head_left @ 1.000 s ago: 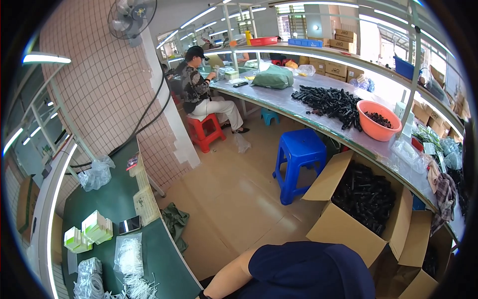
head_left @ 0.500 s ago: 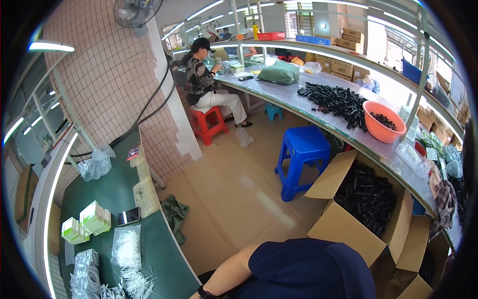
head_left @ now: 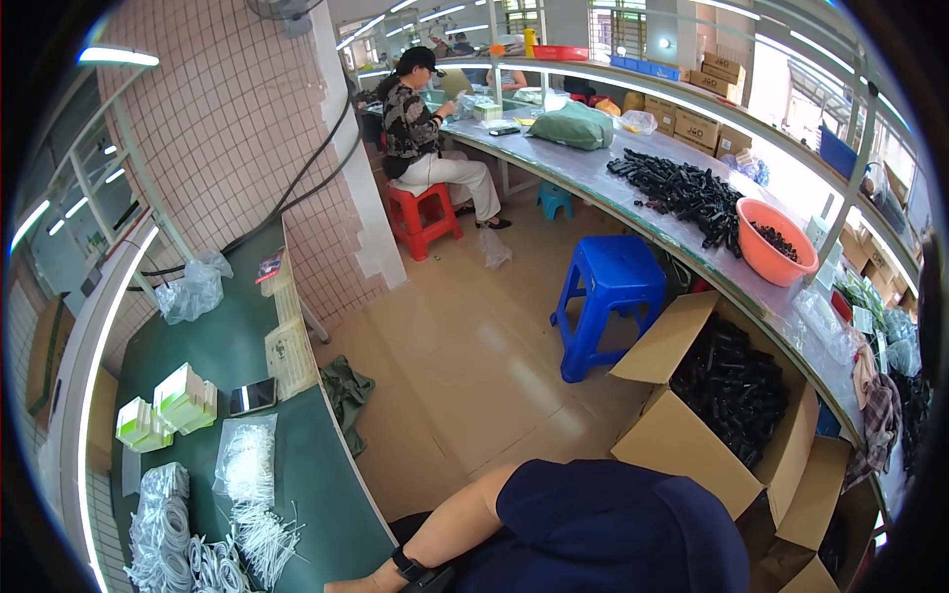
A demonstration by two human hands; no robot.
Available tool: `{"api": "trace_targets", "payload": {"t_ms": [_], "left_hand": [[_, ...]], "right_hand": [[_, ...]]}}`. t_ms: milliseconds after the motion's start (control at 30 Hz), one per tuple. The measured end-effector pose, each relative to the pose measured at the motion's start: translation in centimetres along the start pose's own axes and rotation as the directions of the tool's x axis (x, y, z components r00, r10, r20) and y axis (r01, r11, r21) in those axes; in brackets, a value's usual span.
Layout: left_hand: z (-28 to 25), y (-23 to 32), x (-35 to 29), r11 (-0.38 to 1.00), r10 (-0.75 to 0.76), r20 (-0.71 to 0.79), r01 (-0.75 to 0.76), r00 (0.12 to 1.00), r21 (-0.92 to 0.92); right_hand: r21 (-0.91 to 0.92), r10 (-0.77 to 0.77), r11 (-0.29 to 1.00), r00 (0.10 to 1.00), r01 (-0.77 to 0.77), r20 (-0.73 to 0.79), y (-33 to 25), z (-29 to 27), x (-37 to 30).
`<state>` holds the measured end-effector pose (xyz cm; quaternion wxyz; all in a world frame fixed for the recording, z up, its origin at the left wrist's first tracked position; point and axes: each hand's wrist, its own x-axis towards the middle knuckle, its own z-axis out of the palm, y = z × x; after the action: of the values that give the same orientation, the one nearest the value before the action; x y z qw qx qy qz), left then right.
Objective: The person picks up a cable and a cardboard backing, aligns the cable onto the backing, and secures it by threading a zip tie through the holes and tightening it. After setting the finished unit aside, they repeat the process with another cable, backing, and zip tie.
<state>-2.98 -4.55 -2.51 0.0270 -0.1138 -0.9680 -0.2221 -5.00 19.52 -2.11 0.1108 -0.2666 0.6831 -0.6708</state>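
Note:
My right forearm comes out of a navy sleeve and reaches down to the left, with a black watch on the wrist. Only the back of my right hand shows at the lower edge, by the rim of the green-topped table; its fingers are cut off. To its left lie loose thin white strips, like cable ties, below a clear bag full of them. Bundled grey-white cables lie further left. My left hand is out of view.
Small white-and-green boxes and a phone lie on this table. A blue stool and an open carton of black parts stand right. Beyond, a person sits at a long bench with black parts and an orange basin.
The view has tilted slightly downward and shifted, so the scene sits a little differently. More of my right wrist and the back of that hand now shows at the lower edge.

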Motion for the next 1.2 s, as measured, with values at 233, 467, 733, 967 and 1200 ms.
{"api": "trace_targets", "payload": {"t_ms": [233, 467, 733, 967, 1200], "left_hand": [[-2.1, 1.6, 0.3, 0.885, -0.172, 0.272, 0.27, 0.947, -0.379], [1.1, -2.7, 0.1, 0.973, -0.04, 0.061, 0.052, 0.997, -0.225], [-2.8, 9.4, -0.8, 0.464, -0.321, -0.013, 0.145, 0.947, -0.874], [-6.3, 8.1, -2.1, 0.101, -0.469, 0.0, 0.054, 0.883, -0.993], [-7.1, 7.8, -1.4, 0.04, -0.408, -0.058, -0.046, 0.911, -0.998]], "right_hand": [[-0.08, -0.032, 0.996, 0.999, 0.032, 0.006, 0.7, 0.6, 0.3], [-0.068, -0.061, 0.996, 0.996, 0.065, 0.061, 1.3, 0.4, 0.6], [0.324, -0.014, 0.946, 0.999, 0.025, -0.036, -1.7, 0.4, 0.8], [0.442, 0.005, 0.896, 0.997, -0.041, 0.082, -6.4, 1.9, 3.1], [0.326, 0.133, 0.933, 0.987, -0.154, 0.085, -9.2, 0.6, 3.4]]}}
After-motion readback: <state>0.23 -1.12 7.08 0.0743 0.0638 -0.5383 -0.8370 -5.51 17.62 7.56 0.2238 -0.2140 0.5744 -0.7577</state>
